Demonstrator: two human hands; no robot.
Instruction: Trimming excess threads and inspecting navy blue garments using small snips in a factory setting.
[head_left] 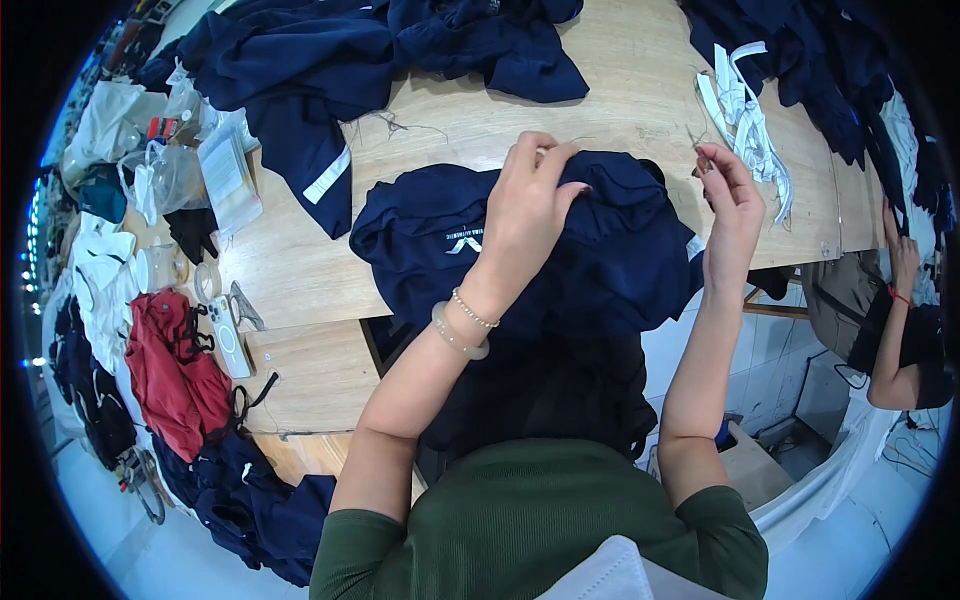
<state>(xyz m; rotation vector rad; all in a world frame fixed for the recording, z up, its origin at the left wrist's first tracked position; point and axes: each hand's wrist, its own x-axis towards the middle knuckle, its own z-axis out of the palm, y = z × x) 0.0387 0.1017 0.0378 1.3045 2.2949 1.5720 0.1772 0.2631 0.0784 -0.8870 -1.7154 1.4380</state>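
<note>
A navy garment [620, 250] lies bunched on the table edge in front of me, with a small white print on its left part. My left hand [530, 205], with two bracelets on the wrist, is curled over the garment's upper edge and grips the cloth; its fingertips are partly hidden. Just right of the garment, my right hand [735, 195] is raised with the fingers closed on small thread snips [703, 160], thin tips pointing up and away from me. A fine loose thread shows near my left fingertips.
More navy garments [300, 60] lie at the far side, with white strips [745, 110] at the far right. On the left are plastic bags [165, 180], a phone [229, 338] and a red cloth bag [175, 360]. Another person's arm [895, 330] shows at right.
</note>
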